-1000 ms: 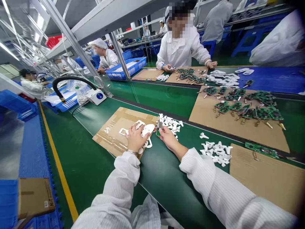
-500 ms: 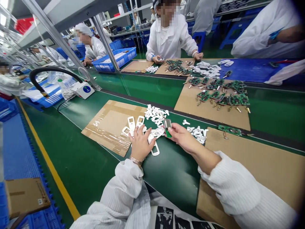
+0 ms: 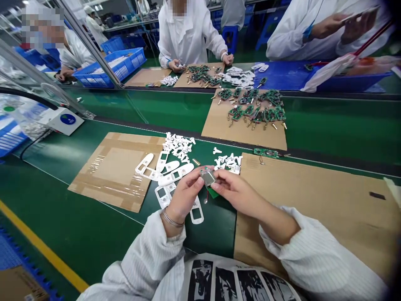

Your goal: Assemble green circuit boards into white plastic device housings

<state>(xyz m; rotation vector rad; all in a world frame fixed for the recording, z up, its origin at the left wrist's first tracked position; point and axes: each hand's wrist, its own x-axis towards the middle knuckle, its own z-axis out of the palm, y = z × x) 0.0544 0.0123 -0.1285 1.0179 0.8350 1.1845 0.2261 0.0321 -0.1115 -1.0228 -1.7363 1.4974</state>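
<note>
Between my two hands is a green circuit board with a small grey display (image 3: 207, 177), a thin wire hanging below it. My left hand (image 3: 187, 189) pinches its left side, and my right hand (image 3: 231, 187) grips its right side with thumb and fingers. Just left of my left hand lie several white plastic casings (image 3: 177, 174) with rectangular windows, some overlapping the cardboard. One more casing (image 3: 197, 212) sits below my left wrist. Small white plastic pieces (image 3: 178, 145) form a heap beyond the casings. A second heap of white pieces (image 3: 230, 162) lies beyond my right hand.
Cardboard sheets lie left (image 3: 108, 167) and right (image 3: 313, 200) on the green bench. A single circuit board (image 3: 266, 153) rests at the right sheet's far edge. Across the belt, another sheet (image 3: 244, 133) carries several boards. Co-workers in white sit opposite. A white boxed device (image 3: 67, 120) stands left.
My left hand has left the white casings and come to the circuit board, which my right hand held alone. Both hands now hold it. The camera view has shifted to the right.
</note>
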